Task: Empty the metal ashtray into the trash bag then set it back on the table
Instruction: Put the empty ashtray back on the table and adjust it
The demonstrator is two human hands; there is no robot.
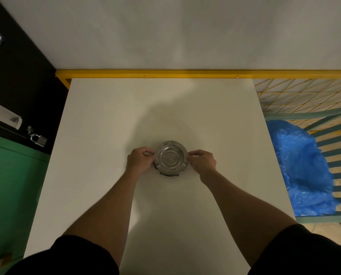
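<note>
Padlock (39,140) metal is being shown at the far left, hanging against the dark panel above a green surface (10,185), well apart from the white counter (106,116). Near the middle of that counter, the metal ashtray (170,158) is being held from both sides, upright, its bowl facing up and looking bare and shiny inside; whether it is being pressed onto the counter or lifted just clear of it cannot be told, though a dark edge is being seen under its near rim. The left hand (139,160) is being kept against the ashtray's left rim, its fingers (148,153) curled and pinched onto the edge. The right hand (203,161) is being kept against the opposite rim, its fingers (192,154) likewise bent and gripping the edge. Both forearms are being stretched out from dark sleeves at the bottom of the view. Along the counter's far edge a yellow rail (165,73) is being shown. To the right, beside the counter and well apart from the ashtray, the blue trash bag (304,167) is being seen crumpled against teal slats (336,155).
</note>
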